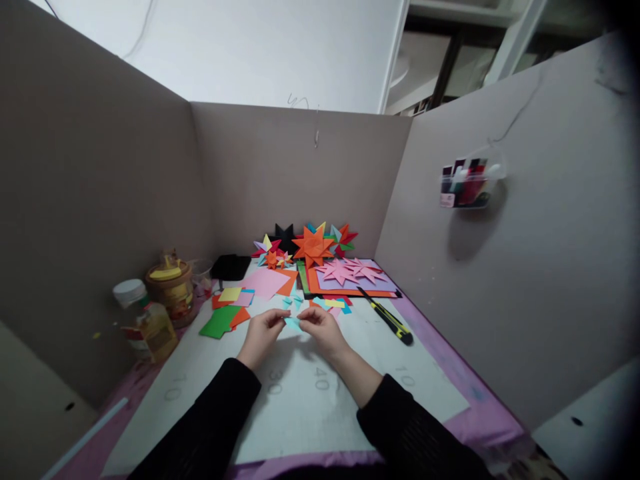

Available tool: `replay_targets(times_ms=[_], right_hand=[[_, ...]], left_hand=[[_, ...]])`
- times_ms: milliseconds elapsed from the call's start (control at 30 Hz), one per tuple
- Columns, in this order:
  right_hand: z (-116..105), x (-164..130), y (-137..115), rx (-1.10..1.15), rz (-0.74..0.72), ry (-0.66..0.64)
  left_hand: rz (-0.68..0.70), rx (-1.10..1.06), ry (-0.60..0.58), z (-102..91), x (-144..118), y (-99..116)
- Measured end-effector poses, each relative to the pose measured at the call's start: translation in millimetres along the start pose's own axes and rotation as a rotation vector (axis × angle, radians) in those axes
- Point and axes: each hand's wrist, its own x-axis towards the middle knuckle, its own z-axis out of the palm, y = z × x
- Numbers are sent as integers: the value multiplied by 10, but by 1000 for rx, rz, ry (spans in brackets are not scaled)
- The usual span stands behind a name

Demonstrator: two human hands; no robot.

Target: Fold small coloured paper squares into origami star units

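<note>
Both hands, left hand point(261, 333) and right hand point(323, 328), fingers clamped on light-blue paper piece point(293, 324), just before the orange star point(313, 247).

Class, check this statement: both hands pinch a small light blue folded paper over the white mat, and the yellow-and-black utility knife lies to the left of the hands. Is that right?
Not quite. The head view shows the utility knife lying to the right of the hands, not the left. The rest holds: the left hand and right hand pinch the light blue paper over the white mat.
</note>
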Motion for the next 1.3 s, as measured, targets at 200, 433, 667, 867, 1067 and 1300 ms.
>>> replay_targets(times_ms=[200,433,667,867,1067,1300], right_hand=[[-3,-32,-54,-186,-102,-77],[-27,-38,-110,-288,-212,-102],[-29,-50,-91,-245,-89,-18],[-26,-46,-97,-243,-96,-31],[-39,-49,-119,-335,-174,-31],[-59,-67,-217,-490,-368,-39]], left_hand=[[71,14,-2,5,2,-24],[82,35,2,-25,8,-7],[88,46,-18,-29,1,31],[141,80,-30,-36,-7,23],[140,66,-68,-38,-3,8],[25,-121,-232,-66,-15,154]])
